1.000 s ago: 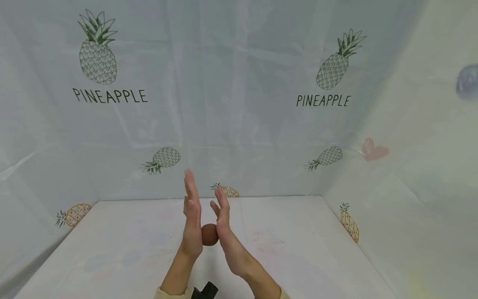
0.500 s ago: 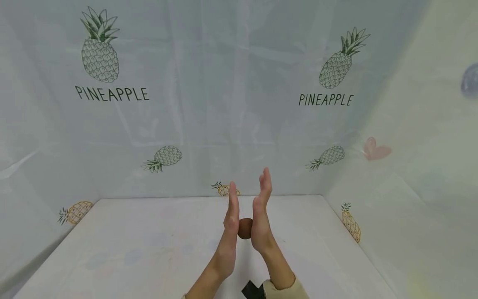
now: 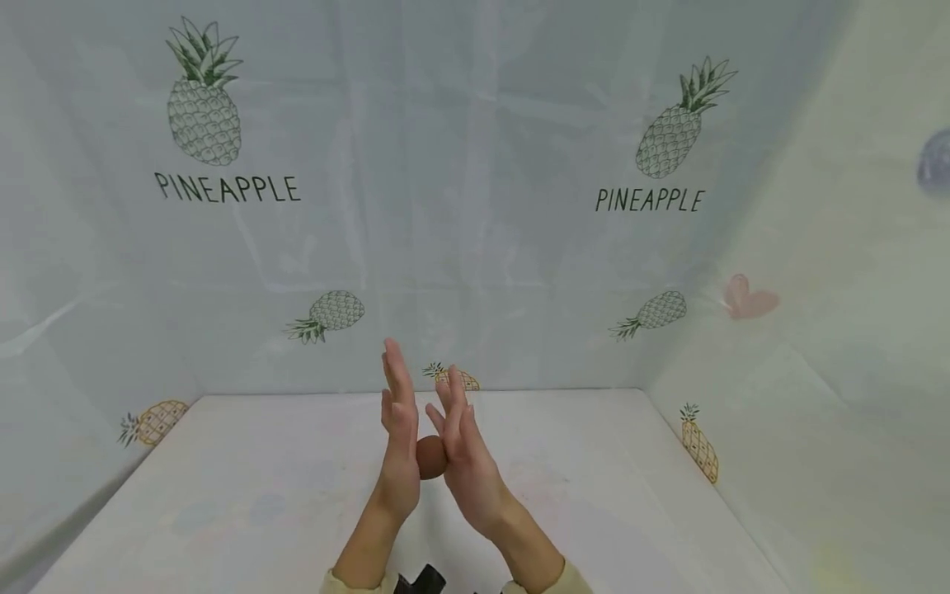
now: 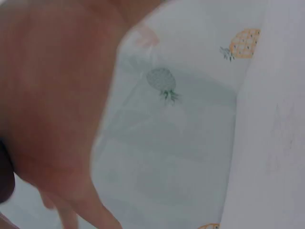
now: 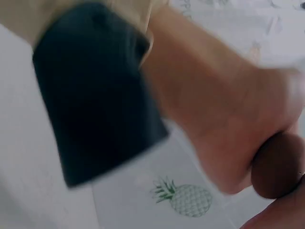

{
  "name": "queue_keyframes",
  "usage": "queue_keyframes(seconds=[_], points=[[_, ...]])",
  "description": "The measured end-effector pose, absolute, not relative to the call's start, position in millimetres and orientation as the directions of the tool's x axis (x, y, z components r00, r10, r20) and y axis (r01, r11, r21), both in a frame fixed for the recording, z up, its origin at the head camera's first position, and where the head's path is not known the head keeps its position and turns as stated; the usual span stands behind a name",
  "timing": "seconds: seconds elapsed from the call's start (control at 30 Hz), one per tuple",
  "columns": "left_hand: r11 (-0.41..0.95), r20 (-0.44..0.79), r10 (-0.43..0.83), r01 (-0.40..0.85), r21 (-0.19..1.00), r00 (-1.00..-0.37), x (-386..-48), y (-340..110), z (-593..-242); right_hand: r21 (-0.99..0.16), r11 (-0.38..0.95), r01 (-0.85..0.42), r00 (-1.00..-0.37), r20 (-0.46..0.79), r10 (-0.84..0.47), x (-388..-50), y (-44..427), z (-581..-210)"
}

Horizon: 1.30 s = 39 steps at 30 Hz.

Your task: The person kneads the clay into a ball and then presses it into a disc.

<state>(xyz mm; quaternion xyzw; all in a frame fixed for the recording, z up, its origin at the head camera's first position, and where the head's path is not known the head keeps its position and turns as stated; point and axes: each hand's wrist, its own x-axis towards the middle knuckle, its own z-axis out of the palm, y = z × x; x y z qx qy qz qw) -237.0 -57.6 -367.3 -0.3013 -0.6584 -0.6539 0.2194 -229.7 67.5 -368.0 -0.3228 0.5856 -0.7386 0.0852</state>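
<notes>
A smooth brown ball (image 3: 432, 457), like clay or dough, sits between two facing palms above the table. My left hand (image 3: 398, 433) presses on its left side, fingers straight and pointing up and away. From the right, my right hand (image 3: 471, 462) touches the ball, its fingers extended and slightly spread. The left fingertips reach farther forward than the right ones. In the right wrist view the brown ball (image 5: 278, 165) shows between the two palms. A blurred hand fills the left of the left wrist view, with part of a dark rounded thing at the edge.
A white table (image 3: 260, 495) with faint coloured stains lies below the hands. Pale sheeting (image 3: 475, 206) printed with pineapples hangs behind and at both sides. A black device (image 3: 423, 580) sits by the left cuff, and beige sleeves cover the forearms.
Both hands shifted right with the ball, then came back left. The palms slide against each other: the right hand was farther forward half a second ago, and now the left is.
</notes>
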Motion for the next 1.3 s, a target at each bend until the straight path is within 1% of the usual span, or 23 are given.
queue_keyframes(seconds=[0.17,0.27,0.37,0.53,0.6,0.7,0.77,0.83,0.93,1.03,1.13,1.23,1.3], points=[[-0.023,0.628,0.113,0.63,0.777,-0.77,-246,-55,-378,-0.879,-0.333,-0.34,-0.753,0.467,-0.463,-223,71,-359],[-0.024,0.607,0.143,0.61,0.792,-0.782,-246,-45,-384,-0.849,-0.354,-0.392,-0.747,0.518,-0.417,-225,78,-355],[-0.055,0.612,0.19,0.614,0.788,-0.768,-242,-34,-386,-0.824,-0.348,-0.448,-0.75,0.558,-0.355,-229,86,-353],[-0.13,0.629,0.283,0.621,0.773,-0.724,-227,-15,-384,-0.797,-0.289,-0.531,-0.772,0.595,-0.223,-241,102,-353],[-0.143,0.634,0.31,0.625,0.768,-0.708,-220,-9,-383,-0.796,-0.277,-0.538,-0.784,0.594,-0.182,-247,108,-355],[-0.144,0.649,0.33,0.643,0.752,-0.685,-213,-5,-381,-0.805,-0.276,-0.524,-0.801,0.577,-0.16,-255,113,-359],[-0.131,0.663,0.321,0.662,0.738,-0.676,-211,-5,-379,-0.821,-0.277,-0.499,-0.814,0.554,-0.175,-259,112,-363],[-0.1,0.673,0.3,0.679,0.728,-0.677,-211,-8,-379,-0.851,-0.271,-0.45,-0.831,0.51,-0.221,-260,108,-368],[-0.062,0.667,0.249,0.676,0.735,-0.702,-215,-18,-376,-0.901,-0.236,-0.365,-0.846,0.426,-0.32,-259,97,-374],[-0.046,0.664,0.19,0.669,0.742,-0.723,-222,-32,-372,-0.932,-0.203,-0.3,-0.84,0.359,-0.406,-253,84,-377],[-0.046,0.675,0.148,0.677,0.734,-0.722,-229,-45,-367,-0.936,-0.206,-0.284,-0.816,0.349,-0.46,-244,74,-375],[-0.051,0.684,0.13,0.684,0.727,-0.718,-237,-54,-368,-0.928,-0.236,-0.287,-0.799,0.368,-0.475,-234,69,-369],[-0.052,0.673,0.129,0.673,0.738,-0.728,-241,-56,-371,-0.914,-0.265,-0.307,-0.786,0.401,-0.471,-231,69,-365]])
